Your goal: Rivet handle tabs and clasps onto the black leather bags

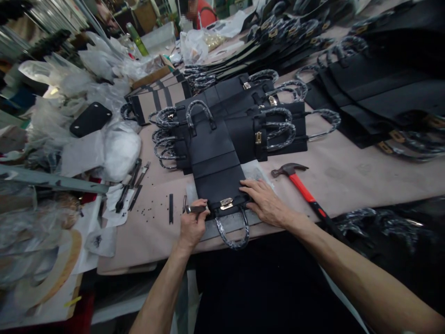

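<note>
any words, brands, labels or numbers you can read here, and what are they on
No text is readable in this view.
Hammer: red patch on its black grip, too small to read.
Gold clasp on the black bag piece: too small to tell.
Green bottle: too blurred to tell.

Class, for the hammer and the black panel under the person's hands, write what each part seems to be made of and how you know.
Hammer head: probably steel, dull grey.
Hammer grip: likely plastic or rubber, given its bright red and black colouring.
Black panel: leather or imitation, smooth and matte; looks alone can't settle which.
Its clasp: apparently metal, shiny and gold-toned.
</note>
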A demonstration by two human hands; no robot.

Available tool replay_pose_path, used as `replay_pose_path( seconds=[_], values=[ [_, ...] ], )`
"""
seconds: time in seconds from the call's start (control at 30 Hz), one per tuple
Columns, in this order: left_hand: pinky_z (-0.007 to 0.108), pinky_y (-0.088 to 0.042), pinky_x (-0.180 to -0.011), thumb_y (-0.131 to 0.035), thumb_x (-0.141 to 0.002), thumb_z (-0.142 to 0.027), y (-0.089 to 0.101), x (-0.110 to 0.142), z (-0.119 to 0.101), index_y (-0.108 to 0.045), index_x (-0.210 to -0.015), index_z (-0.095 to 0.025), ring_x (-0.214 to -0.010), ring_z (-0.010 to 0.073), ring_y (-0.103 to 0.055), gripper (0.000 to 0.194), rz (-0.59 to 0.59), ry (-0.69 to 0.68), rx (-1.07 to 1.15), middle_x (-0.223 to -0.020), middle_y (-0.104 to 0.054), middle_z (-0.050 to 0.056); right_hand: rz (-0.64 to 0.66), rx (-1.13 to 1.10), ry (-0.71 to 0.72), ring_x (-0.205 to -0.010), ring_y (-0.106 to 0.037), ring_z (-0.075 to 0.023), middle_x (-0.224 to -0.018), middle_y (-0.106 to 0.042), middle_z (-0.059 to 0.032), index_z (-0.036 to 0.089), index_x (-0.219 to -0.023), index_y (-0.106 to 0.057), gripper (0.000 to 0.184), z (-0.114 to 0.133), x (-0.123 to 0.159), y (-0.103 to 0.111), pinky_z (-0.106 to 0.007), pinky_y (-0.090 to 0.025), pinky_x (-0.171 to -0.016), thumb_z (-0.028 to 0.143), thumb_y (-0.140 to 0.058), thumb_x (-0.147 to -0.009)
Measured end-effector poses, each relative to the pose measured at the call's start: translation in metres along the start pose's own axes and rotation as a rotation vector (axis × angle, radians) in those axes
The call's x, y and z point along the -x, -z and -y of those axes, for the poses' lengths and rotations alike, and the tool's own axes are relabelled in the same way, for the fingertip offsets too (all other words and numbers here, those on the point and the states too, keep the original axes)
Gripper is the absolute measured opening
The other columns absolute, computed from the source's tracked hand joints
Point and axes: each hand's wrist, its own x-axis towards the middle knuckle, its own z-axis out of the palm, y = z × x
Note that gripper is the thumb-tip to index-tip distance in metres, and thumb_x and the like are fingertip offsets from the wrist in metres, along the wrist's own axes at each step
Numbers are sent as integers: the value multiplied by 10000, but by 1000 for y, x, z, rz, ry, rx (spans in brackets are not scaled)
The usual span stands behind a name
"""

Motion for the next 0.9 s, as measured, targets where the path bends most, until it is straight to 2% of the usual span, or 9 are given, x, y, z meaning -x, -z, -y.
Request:
replay_pose_path(
  seconds=[0.07,0.23,0.33,0.4,0.5,0.57,0.7,0.77,0.9],
  values=[
    [436,-582,-1034,-642,-938,-223,-2,2,1,-674,-1001,-208,-1100,238,-732,72,-4,-13,14,-1123,-770,89,-15,-26,-10,-1454,-430,-328,-1559,-475,-158,175,-1397,-540,464,0,0,0,-636,-300,-1226,161,-538,-933],
    [439,-617,-969,-646,-967,-300,-3,5,1,-708,-998,-182,-1021,251,-767,137,-130,218,167,-1090,-782,103,-35,-74,-10,-1454,-445,-334,-1561,-483,-155,191,-1371,-541,482,0,0,-4,-673,-306,-1221,123,-584,-896],
    [467,-596,-1020,-736,-907,-336,-4,5,-4,-737,-930,-190,-1047,263,-759,148,-92,133,136,-1080,-790,99,-50,-74,-8,-1457,-446,-344,-1553,-497,-157,187,-1360,-543,483,-2,0,-5,-677,-316,-1219,116,-606,-887],
    [460,-607,-1002,-765,-891,-349,-7,3,-7,-746,-931,-193,-1050,262,-759,163,-97,152,187,-1091,-788,98,-60,-79,-12,-1452,-454,-350,-1550,-502,-157,193,-1350,-551,484,-2,0,-5,-683,-320,-1215,112,-615,-878],
    [396,-660,-842,-756,-914,-403,-11,-3,-7,-730,-981,-190,-932,237,-785,225,-334,363,477,-1046,-788,82,-77,-99,-14,-1444,-462,-356,-1544,-510,-155,203,-1338,-561,497,-1,0,-5,-697,-321,-1209,107,-633,-855],
    [354,-663,-792,-797,-885,-399,-11,-7,-7,-727,-976,-183,-884,223,-790,246,-423,443,613,-1009,-787,66,-87,-104,-11,-1441,-464,-359,-1538,-516,-157,195,-1323,-560,497,-1,0,-5,-695,-321,-1210,100,-641,-842],
    [395,-630,-958,-820,-868,-272,-17,-13,-23,-748,-989,-177,-996,233,-778,170,-241,334,544,-1094,-782,78,-142,-123,8,-1400,-500,-349,-1477,-558,-170,179,-1243,-547,410,-4,3,-7,-678,-332,-1206,118,-647,-851],
    [428,-605,-1020,-798,-879,-225,-27,-18,-36,-753,-999,-181,-1035,237,-769,136,-174,251,487,-1127,-780,84,-198,-153,27,-1353,-534,-339,-1415,-584,-180,179,-1176,-545,332,-6,6,-9,-664,-356,-1194,145,-651,-864],
    [433,-598,-1039,-793,-864,-183,-51,-32,-55,-758,-987,-176,-1062,244,-760,128,-79,156,403,-1124,-788,95,-255,-172,43,-1313,-532,-354,-1344,-593,-188,187,-1066,-537,243,-8,9,-9,-636,-429,-1133,170,-667,-861]
  ],
)
